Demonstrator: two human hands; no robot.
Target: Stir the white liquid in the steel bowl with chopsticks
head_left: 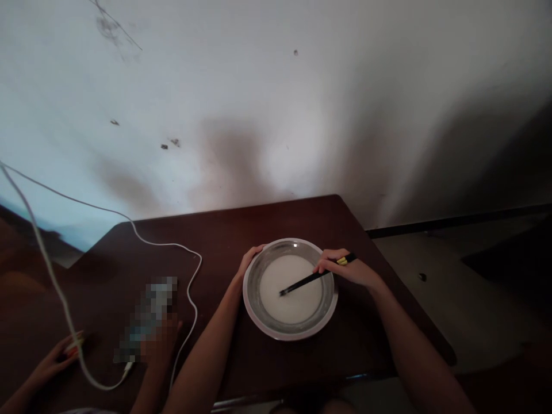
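A wide metal basin (255, 322) with a pale rim stands on the dark table, holding a smooth white mixture (288, 310). Whether the mixture is thin or thick I cannot tell. My left hand (249, 260) grips the basin's left side, its fingertips at the rim and part of it hidden behind the wall. In my right hand (345, 269), the fingers are closed round black chopsticks (304, 281) with gold bands near the top. The chopsticks slant down to the left, their tips at the white mixture near the basin's middle.
Another person's hands are at the lower left: one (161, 342) by a blurred-out phone-like object (150, 310), the other (58, 359) by a small colourful item. A white cable (196, 287) winds across the dark table (215, 230). Behind stands a marked white wall (259, 86).
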